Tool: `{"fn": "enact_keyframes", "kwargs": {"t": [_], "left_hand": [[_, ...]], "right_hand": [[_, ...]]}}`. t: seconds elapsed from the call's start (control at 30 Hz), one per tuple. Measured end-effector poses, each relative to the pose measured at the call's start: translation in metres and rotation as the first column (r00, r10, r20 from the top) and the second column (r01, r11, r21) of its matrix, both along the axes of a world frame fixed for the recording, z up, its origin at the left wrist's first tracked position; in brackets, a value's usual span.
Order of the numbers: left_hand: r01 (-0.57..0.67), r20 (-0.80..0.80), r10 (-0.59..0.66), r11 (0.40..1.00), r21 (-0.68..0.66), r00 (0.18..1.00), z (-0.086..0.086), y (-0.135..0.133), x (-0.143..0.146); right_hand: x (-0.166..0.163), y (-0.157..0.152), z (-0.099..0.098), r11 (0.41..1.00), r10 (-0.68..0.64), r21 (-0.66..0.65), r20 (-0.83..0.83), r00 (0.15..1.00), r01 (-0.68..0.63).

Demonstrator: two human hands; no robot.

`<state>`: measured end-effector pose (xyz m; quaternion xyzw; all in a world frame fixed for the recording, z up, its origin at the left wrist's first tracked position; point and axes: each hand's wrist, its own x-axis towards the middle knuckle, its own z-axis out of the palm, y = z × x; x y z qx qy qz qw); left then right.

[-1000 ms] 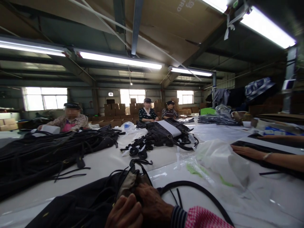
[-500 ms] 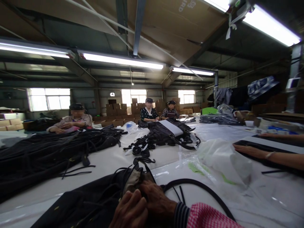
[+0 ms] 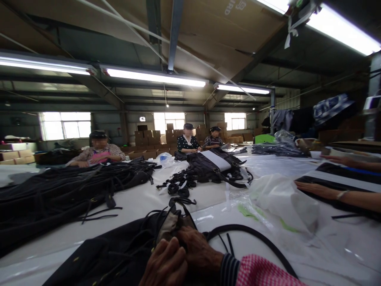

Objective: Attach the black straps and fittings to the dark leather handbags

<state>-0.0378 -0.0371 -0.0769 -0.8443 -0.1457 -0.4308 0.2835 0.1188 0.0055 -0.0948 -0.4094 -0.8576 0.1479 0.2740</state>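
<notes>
A black bag [image 3: 110, 250] with thin straps and a beige lining [image 3: 168, 222] lies on the table in front of me. With its fingers curled, my left hand [image 3: 165, 262] pinches the bag near its opening. Right beside it, my right hand [image 3: 198, 246] is bent over the opening and grips the bag there; its fingertips are hidden inside. My right arm wears a striped cuff and a pink checked sleeve [image 3: 262, 272]. A long black strap [image 3: 262, 238] curves over the table just past my right wrist.
To the left lies a long pile of black bags [image 3: 59, 190]. Ahead are coiled black straps [image 3: 178, 184] and a stacked bag with a white strip [image 3: 214, 159]. Clear plastic [image 3: 282, 202] lies to the right, near a co-worker's hand [image 3: 318, 190] on a black bag. Several people sit across the table.
My hands stay at the bag's opening, with hardly any movement. At right, the co-worker's far hand has shifted up and the black bag there lies differently. The person at far left has straightened up.
</notes>
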Motion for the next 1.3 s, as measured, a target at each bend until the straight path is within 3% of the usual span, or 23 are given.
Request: {"fn": "enact_keyframes", "kwargs": {"t": [0.27, 0.43, 0.53, 0.67, 0.8, 0.97, 1.13, 1.3], "left_hand": [[-0.009, -0.125, -0.01, 0.988, -0.151, 0.992, 0.021, -0.016, -0.001], [-0.013, -0.134, -0.011, 0.984, -0.178, 0.991, 0.023, -0.02, 0.0], [-0.035, -0.179, -0.006, 0.975, -0.222, 0.984, 0.026, -0.022, -0.002], [-0.123, -0.37, -0.031, 0.914, -0.386, 0.929, 0.041, -0.023, -0.009], [-0.241, -0.496, -0.057, 0.822, -0.516, 0.866, 0.053, -0.032, -0.02], [-0.233, -0.422, -0.067, 0.751, -0.618, 0.904, 0.047, -0.065, -0.04], [-0.159, -0.277, -0.001, 0.817, -0.555, 0.961, 0.038, -0.086, -0.049], [-0.148, -0.263, -0.013, 0.8, -0.582, 0.965, 0.042, -0.083, -0.044]], "right_hand": [[0.004, -0.006, 0.008, 0.999, 0.035, -0.022, -0.059, 0.998, -0.037], [0.006, -0.005, 0.003, 0.998, 0.05, -0.043, -0.127, 0.991, -0.056], [0.009, -0.008, 0.01, 0.993, 0.073, -0.079, -0.152, 0.986, -0.086], [0.019, -0.015, 0.028, 0.977, 0.096, -0.154, -0.308, 0.947, -0.149], [0.04, -0.024, 0.036, 0.96, -0.032, -0.269, -0.398, 0.917, -0.083], [0.062, -0.046, 0.032, 0.957, -0.012, -0.276, -0.346, 0.938, -0.09], [0.053, -0.079, 0.04, 0.977, 0.034, -0.199, -0.183, 0.983, -0.07], [0.039, -0.103, 0.055, 0.963, 0.186, -0.195, -0.027, 0.982, -0.187]]}}
